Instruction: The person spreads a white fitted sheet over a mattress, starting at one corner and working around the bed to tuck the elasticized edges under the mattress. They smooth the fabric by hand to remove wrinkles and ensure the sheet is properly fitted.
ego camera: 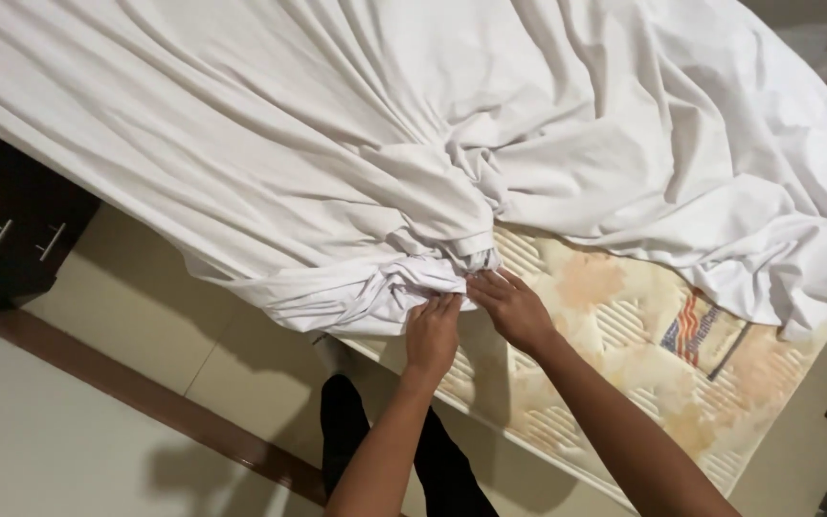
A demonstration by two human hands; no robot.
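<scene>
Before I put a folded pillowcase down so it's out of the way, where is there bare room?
Bare mattress shows between the right hand and the sheet edge, toward the label. Bare floor lies between the sheet's hanging edge and the dark cabinet. It's crowded at the bunched sheet, where the left hand grips too.

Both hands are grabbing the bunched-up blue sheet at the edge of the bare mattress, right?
Not quite: the head view shows a crumpled white cotton sheet, not a blue one. The rest holds: the left hand and right hand both grip its bunched part at the edge of the bare, stained quilted mattress.
</scene>
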